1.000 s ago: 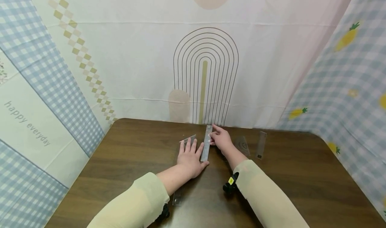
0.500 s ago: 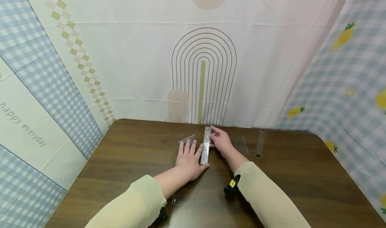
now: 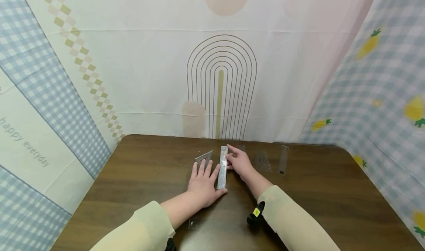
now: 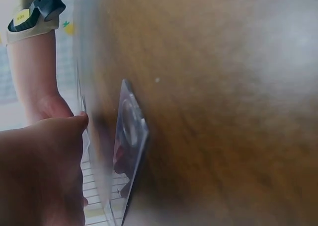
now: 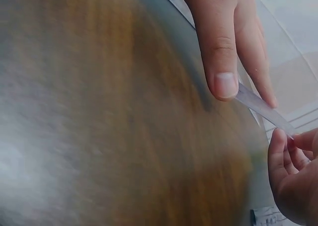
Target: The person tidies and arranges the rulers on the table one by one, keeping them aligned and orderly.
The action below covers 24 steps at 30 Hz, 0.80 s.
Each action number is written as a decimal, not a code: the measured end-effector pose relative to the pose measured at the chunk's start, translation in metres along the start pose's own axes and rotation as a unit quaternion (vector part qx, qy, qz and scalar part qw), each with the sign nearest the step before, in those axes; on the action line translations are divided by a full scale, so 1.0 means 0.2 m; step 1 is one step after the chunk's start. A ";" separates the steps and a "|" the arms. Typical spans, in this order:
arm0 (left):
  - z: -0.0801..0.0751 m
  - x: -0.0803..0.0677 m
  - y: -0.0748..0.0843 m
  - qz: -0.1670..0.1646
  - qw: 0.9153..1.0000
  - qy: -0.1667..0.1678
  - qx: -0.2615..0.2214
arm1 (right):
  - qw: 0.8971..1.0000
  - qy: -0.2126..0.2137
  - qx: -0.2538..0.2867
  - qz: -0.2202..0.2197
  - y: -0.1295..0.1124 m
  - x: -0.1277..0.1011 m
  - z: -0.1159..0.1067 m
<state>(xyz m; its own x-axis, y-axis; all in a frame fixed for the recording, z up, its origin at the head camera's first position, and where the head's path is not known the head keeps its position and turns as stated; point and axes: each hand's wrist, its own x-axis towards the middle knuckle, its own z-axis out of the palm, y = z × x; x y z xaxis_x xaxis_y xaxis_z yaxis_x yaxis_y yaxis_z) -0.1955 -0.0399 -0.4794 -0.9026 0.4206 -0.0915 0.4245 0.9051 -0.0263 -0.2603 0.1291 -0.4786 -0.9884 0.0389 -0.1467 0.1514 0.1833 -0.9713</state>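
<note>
A clear straight ruler (image 3: 222, 167) lies lengthwise at the middle of the brown table (image 3: 332, 192). My right hand (image 3: 238, 163) pinches its far half from the right, and the right wrist view shows the thumb (image 5: 218, 62) on the ruler's edge (image 5: 263, 107). My left hand (image 3: 203, 182) lies flat left of the ruler with straight fingers. Its thumb is against the ruler's near end, and its fingertips rest on a clear triangle set square (image 3: 204, 156). The left wrist view shows that hand (image 4: 39, 176) beside a clear plastic piece (image 4: 129, 136).
A clear protractor (image 3: 262, 160) and a short clear ruler (image 3: 283, 159) lie to the right of my right hand. Another small clear piece (image 3: 193, 222) lies by my left forearm. Patterned cloth walls (image 3: 132, 77) close in the table at the back and sides.
Both hands and the ruler have slid a little toward me on the table. The head view has shifted slightly.
</note>
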 end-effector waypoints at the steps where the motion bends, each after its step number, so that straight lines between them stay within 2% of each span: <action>1: 0.00 -0.01 0.00 0.001 1.000 -0.002 -0.001 | 1.000 -0.001 0.003 0.001 0.00 -0.01 0.00; 6: -0.01 -0.06 -0.01 0.004 1.000 -0.003 -0.001 | 1.000 -0.014 0.016 0.012 0.00 -0.05 0.02; 10: -0.02 -0.10 -0.02 0.014 1.000 0.009 -0.010 | 0.999 -0.024 0.028 0.011 0.00 -0.09 0.03; 24: 0.00 -0.24 -0.02 0.032 0.998 0.032 -0.035 | 0.997 -0.052 0.058 0.018 0.03 -0.22 0.05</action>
<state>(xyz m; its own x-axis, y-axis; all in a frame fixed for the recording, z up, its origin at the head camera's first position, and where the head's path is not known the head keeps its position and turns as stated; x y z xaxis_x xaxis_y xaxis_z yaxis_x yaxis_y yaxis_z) -0.1531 -0.0637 -0.4742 -0.8773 0.4791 -0.0277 0.4776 0.8773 0.0468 -0.2153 0.1178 -0.4809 -0.9789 -0.0596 -0.1954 0.1912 0.0691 -0.9791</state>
